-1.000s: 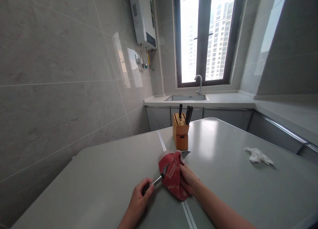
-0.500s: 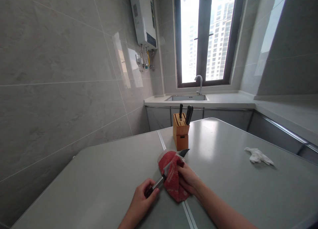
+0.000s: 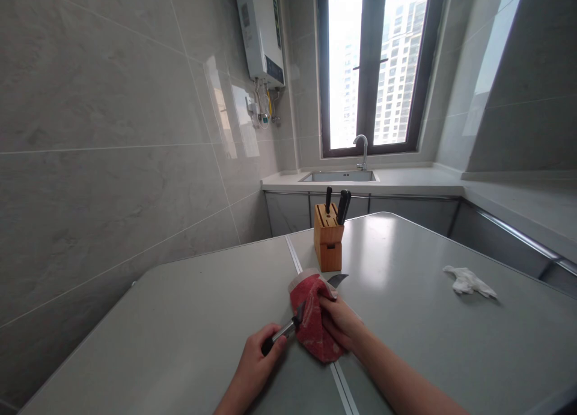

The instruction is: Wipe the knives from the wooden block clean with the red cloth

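Above the table (image 3: 180,319), the person's left hand (image 3: 260,356) curls closed round the handle of the knife (image 3: 287,330), while the right hand (image 3: 341,322) pinches the red cloth (image 3: 315,337) about its blade. Should the cloth slip, the edge could cut the pinching hand, or the bare tip knock the knife block (image 3: 329,238).

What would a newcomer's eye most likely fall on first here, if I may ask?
Probably the red cloth at lower centre, which the right grip holds around a knife blade, its handle in the left grip. Behind it stands a wooden knife block, and beyond that the bright window above the sink.
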A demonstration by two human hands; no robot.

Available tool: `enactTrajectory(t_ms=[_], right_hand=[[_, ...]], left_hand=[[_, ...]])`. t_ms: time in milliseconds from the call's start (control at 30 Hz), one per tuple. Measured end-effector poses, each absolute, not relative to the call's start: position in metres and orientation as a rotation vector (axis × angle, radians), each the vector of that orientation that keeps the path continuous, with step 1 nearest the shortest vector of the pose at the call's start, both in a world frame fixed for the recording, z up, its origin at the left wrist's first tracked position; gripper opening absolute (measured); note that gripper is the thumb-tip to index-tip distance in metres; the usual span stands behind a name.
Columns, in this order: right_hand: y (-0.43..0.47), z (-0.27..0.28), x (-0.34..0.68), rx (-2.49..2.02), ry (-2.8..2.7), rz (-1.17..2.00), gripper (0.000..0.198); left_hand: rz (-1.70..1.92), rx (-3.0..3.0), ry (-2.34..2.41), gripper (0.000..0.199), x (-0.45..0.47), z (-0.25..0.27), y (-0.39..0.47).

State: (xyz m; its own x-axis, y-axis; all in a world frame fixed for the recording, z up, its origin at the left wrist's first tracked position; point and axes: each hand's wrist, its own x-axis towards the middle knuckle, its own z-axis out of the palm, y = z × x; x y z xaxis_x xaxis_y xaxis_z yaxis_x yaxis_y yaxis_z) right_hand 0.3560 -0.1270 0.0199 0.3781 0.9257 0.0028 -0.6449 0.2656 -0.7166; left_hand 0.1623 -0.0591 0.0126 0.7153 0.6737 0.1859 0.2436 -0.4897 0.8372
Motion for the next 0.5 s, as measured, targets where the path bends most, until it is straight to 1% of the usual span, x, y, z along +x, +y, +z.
enactTrajectory(t_ms=[167,333,500], right_hand=[[-0.1272,0.0222,0.3580,-0.724,-0.465,1.108,0.027],[-0.1269,0.0202,0.3623,-0.788,-0.449,1.098,0.033],[-0.1262,0.0173,0.3643,-0.839,-0.470,1.071,0.035]], left_hand=[[0.737,2.032,0.729,0.040,0.1629,0.0130,-0.0578],[0.877,2.051,0.750,0.036,0.1633,0.0100,-0.0539],[0.830,2.016,0.778,0.037,0.1621,0.0075,-0.0521]])
